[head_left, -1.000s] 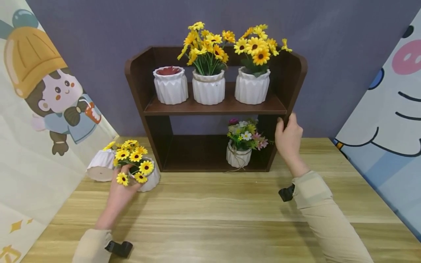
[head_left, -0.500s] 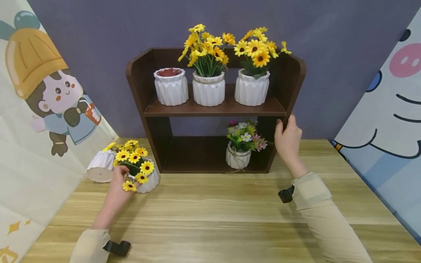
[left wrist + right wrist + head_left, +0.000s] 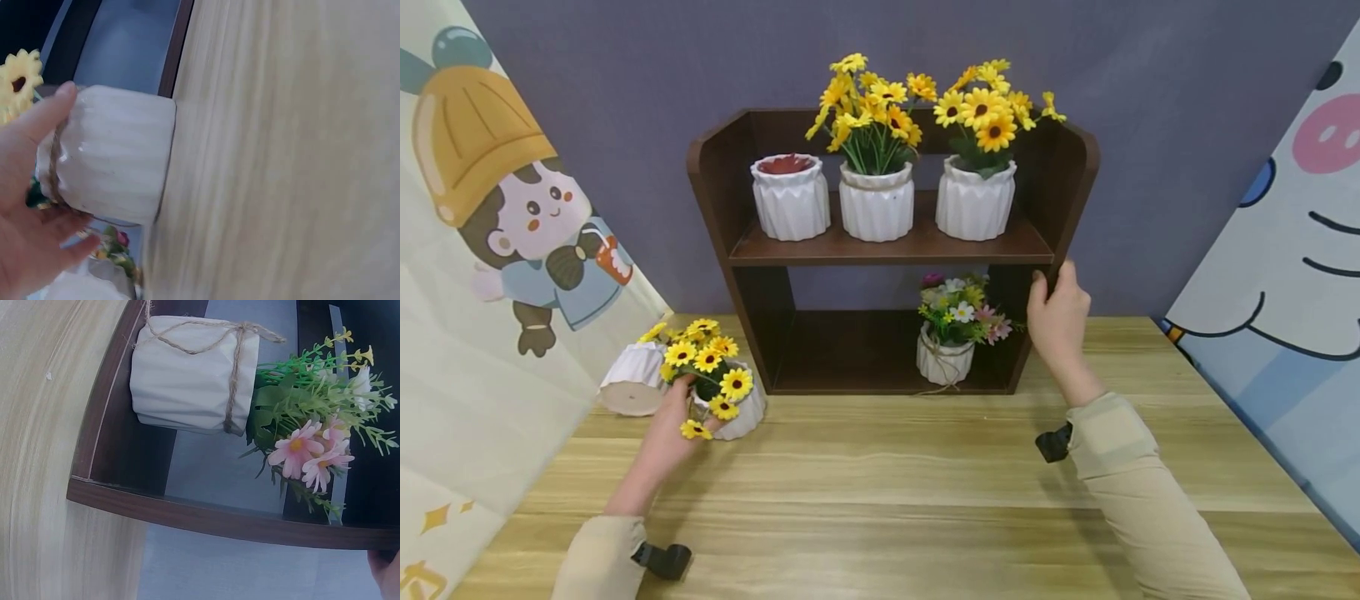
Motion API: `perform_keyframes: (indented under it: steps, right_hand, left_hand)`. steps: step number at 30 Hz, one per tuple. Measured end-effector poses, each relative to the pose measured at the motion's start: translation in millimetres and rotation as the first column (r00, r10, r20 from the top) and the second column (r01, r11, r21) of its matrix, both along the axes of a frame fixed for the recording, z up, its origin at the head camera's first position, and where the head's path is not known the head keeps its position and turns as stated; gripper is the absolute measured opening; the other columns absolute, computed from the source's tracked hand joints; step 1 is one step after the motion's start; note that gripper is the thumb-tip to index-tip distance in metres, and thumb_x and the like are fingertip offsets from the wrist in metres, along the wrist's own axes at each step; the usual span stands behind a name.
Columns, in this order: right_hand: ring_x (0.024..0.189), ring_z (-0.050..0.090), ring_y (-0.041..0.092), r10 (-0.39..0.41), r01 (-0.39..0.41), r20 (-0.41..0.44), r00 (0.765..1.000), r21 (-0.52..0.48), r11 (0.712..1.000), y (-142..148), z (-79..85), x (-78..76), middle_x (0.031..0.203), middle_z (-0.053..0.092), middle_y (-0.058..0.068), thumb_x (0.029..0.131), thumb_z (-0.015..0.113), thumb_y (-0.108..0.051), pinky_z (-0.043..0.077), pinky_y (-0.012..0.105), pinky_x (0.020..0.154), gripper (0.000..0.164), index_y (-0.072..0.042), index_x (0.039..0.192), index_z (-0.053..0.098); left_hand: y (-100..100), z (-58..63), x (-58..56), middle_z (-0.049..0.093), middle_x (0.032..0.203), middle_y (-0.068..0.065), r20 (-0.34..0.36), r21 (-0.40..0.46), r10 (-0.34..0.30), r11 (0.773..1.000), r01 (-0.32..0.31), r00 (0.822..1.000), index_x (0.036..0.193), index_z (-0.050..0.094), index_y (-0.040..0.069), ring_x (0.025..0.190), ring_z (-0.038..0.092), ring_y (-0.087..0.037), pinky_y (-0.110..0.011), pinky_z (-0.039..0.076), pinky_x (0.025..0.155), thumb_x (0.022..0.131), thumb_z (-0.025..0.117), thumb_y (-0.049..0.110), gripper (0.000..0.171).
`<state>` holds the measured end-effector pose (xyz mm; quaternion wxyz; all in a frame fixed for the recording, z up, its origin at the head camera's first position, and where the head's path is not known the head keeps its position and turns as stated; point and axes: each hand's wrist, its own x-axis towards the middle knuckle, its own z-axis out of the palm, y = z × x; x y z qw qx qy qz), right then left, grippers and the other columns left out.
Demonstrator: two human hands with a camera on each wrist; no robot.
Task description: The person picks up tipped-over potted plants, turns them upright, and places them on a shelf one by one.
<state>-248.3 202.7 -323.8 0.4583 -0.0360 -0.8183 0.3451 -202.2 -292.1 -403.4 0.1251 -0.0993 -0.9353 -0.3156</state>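
My left hand [image 3: 661, 432] holds a white ribbed flowerpot [image 3: 122, 153] near its twine-wrapped rim. The thumb lies along one side and the fingers curl round the other. Yellow daisy-like flowers [image 3: 707, 358] spill from the pot and partly cover the hand in the head view. The pot stands on the wooden table, left of a dark brown two-tier shelf [image 3: 891, 253]. My right hand [image 3: 1060, 325] grips the shelf's right side panel; just a bit of it enters the right wrist view. Inside the lower tier, a twine-tied pot [image 3: 187, 372] holds mixed pink and white flowers [image 3: 297, 447].
Another white pot [image 3: 632, 379] lies tipped over at the far left, its base facing the camera. On the upper tier stand a pot with a dark red inside [image 3: 792, 200] and two pots of yellow flowers [image 3: 877, 204], [image 3: 976, 200]. A grey-purple wall [image 3: 625, 75] rises behind.
My left hand has shifted slightly left and lower about the pot, and one yellow bloom has moved down and right. The right hand keeps its place on the shelf.
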Motion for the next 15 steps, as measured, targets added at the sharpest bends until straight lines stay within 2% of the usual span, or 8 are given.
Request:
perform_keyframes:
  steps: [4,8,12,15]
  right_hand:
    - [0.069,0.056,0.046,-0.002,0.002,-0.002,1.000,-0.003,1.000,-0.3,0.6,0.4,0.080,0.059,0.028,0.092,0.047,-0.021,0.040,0.052,0.057,0.025,0.004,0.097,0.050]
    - [0.069,0.056,0.046,0.002,-0.002,0.004,1.000,-0.002,1.000,-0.5,0.6,1.3,0.079,0.059,0.028,0.092,0.047,-0.022,0.041,0.053,0.057,0.026,0.003,0.096,0.050]
    - [0.070,0.057,0.047,0.000,0.000,0.008,1.000,0.000,1.000,-0.3,0.5,1.5,0.081,0.059,0.029,0.092,0.046,-0.022,0.041,0.053,0.058,0.026,0.003,0.097,0.050]
    - [0.072,0.057,0.047,-0.004,0.004,0.008,1.000,0.000,1.000,-0.5,0.5,1.3,0.083,0.060,0.029,0.092,0.047,-0.022,0.041,0.053,0.059,0.026,0.003,0.098,0.050]
  left_hand:
    - [-2.8,-0.5,-6.8,0.035,0.124,-0.042,0.032,0.012,-0.048,0.999,0.048,0.998,0.129,0.023,-0.013,0.111,0.038,-0.054,-0.062,0.029,0.094,0.076,0.065,0.006,0.071]
    - [-3.3,-1.6,-11.8,0.038,0.122,-0.042,0.067,0.046,-0.061,0.997,0.058,0.996,0.129,0.022,-0.012,0.110,0.040,-0.054,-0.061,0.030,0.094,0.074,0.064,0.002,0.071]
    - [-2.2,-1.7,-14.7,0.040,0.120,-0.042,0.087,0.040,-0.035,0.999,0.031,0.996,0.129,0.023,-0.013,0.109,0.042,-0.053,-0.060,0.032,0.094,0.072,0.064,0.001,0.072]
    - [0.0,-0.8,-14.8,0.044,0.115,-0.042,0.083,0.022,0.008,1.000,-0.010,0.997,0.128,0.025,-0.013,0.104,0.046,-0.051,-0.059,0.035,0.091,0.069,0.067,0.003,0.074]
